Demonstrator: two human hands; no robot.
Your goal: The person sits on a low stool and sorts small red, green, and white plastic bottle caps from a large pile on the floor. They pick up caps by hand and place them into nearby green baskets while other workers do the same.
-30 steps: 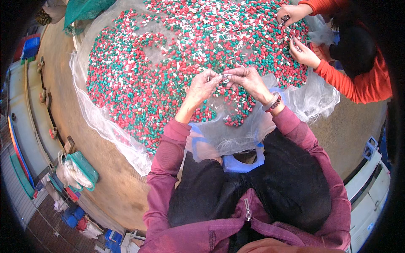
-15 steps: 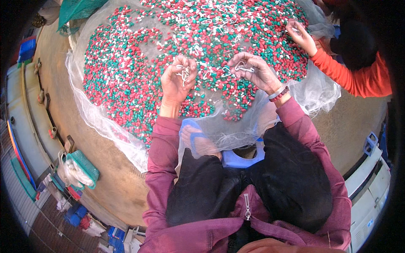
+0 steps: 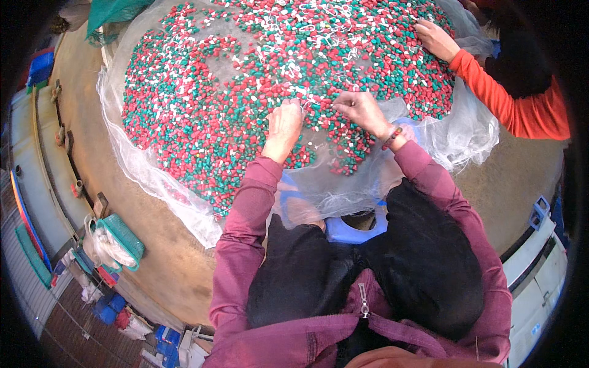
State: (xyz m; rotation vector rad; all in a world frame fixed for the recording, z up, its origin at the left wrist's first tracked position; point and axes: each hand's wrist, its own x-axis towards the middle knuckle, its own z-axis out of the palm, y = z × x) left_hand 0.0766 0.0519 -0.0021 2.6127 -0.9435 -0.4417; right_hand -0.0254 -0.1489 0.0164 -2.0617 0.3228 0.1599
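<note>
Brown floor (image 3: 172, 264) bears one pale net sheet (image 3: 471, 136). Small red, green and white pieces (image 3: 196, 122) cover it nearly to its near edge; white looped hooks (image 3: 325, 40) lie toward the far edge. Left hand (image 3: 284, 127): wrist raised, back showing, fingers curled; grip hidden, cannot tell. Right hand (image 3: 366, 115): apart, fingers bunched, pointing leftward; grip's hold, cannot tell.

Small red, green and white rounded pieces (image 3: 196, 110) lie on a translucent white mesh sheet (image 3: 207, 230), below and beyond the left hand (image 3: 284, 126) and right hand (image 3: 366, 112). Beyond the right hand, rightward, is a co-worker's bare hand (image 3: 437, 41). Well left of the left hand, bodyward, sits a rectangular green plastic basket (image 3: 127, 234).
</note>
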